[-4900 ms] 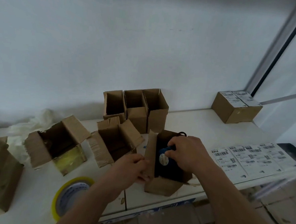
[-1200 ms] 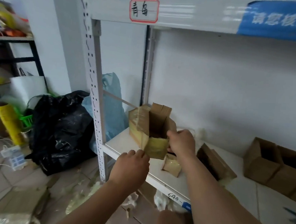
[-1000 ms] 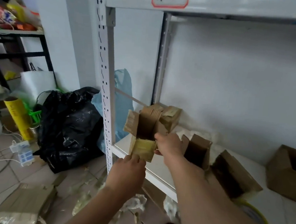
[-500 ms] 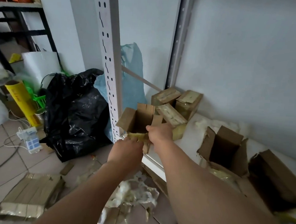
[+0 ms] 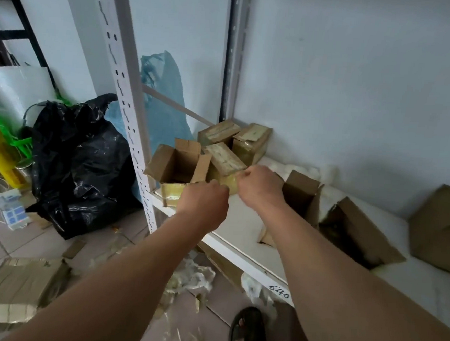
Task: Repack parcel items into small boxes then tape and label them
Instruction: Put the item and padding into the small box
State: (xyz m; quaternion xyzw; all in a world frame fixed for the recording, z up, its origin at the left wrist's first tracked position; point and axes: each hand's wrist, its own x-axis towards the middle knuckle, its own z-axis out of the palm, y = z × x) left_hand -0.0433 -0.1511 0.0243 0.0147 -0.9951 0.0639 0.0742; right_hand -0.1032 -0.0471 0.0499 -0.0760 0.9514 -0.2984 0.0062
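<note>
Resting now on shelf (image 5: pixel 241 224), open box (image 5: pixel 177 167), both hands (image 5: pixel 203 198) curled, seemingly released.

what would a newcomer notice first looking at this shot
Two bare arms reach in from below, the left hand and right hand meeting at an open box on the shelf's left corner. Behind it three taped boxes sit against the wall. On the floor to the left lies a bulging black bag, with torn wrapping scattered below the shelf.
</note>
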